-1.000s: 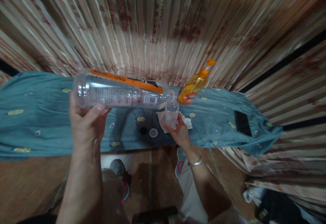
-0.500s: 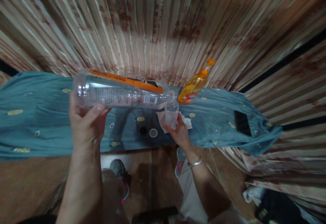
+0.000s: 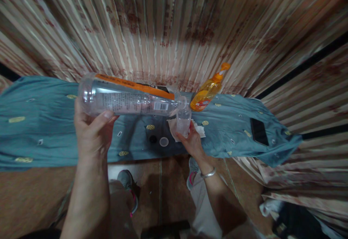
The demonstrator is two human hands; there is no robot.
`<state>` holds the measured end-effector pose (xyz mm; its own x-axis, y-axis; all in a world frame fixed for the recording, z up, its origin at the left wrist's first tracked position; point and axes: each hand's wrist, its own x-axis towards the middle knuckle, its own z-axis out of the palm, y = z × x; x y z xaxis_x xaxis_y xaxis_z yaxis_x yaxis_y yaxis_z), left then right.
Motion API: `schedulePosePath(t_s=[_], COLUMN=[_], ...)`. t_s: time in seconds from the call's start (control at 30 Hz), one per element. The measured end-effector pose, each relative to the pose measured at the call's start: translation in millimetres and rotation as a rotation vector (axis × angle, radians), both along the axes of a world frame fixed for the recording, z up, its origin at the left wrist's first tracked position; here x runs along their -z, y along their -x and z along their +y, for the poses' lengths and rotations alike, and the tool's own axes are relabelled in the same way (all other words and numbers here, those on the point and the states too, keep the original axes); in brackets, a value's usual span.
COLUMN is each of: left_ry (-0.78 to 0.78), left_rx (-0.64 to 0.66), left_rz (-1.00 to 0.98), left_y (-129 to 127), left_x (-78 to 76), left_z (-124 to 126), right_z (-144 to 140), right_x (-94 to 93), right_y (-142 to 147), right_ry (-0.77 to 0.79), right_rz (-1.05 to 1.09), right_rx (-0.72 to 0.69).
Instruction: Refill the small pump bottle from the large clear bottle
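I'm tipping the big clear bottle (image 3: 127, 99) on its side, long axis left-right, mouth touching the small clear bottle (image 3: 183, 122). My left hand (image 3: 92, 134) is wrapping its base end; my right hand (image 3: 191, 141) is gripping the small one upright over the teal cloth (image 3: 40, 130), near the orange soap bottle (image 3: 208, 92).

Pretty dim, warm indoor light. The curtain (image 3: 174, 25) smears and bends hard toward the edges, fisheye style. A soft shadow darkens the surface (image 3: 43, 123) mid-frame; the floor (image 3: 32, 195) looks murky.
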<state>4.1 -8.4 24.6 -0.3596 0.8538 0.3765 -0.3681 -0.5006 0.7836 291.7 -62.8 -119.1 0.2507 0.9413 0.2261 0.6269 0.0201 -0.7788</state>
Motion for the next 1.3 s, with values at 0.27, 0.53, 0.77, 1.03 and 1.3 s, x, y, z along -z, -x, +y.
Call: schedulePosePath(t_s=[0.27,0.53,0.77,1.03,1.3], left_ry=[0.016,-0.012,0.027,0.012,0.006], left_rx=[-0.003,0.013,-0.004,-0.009,0.001], left_rz=[-0.003,0.004,-0.011,0.027,0.001], left_y=[-3.1,-0.4,-2.3,0.2,-1.6], left_x=[-3.1,0.2,-2.0,0.2,-1.4], left_z=[-1.3,0.1,-1.0,0.3,-0.7], right_z=[-0.6,-0.1,-0.9,-0.2,-0.1], right_x=[1.0,1.5,-0.4,1.4,-1.0], right_y=[-2.0,-1.3,-0.8,-1.4,0.4], right_ry=[-0.008,-0.009,-0.024,-0.018,-0.024], right_rz=[-0.008,-0.012,-0.002,-0.006,-0.014], right_rx=[-0.012,-0.011,-0.01,-0.006,-0.006])
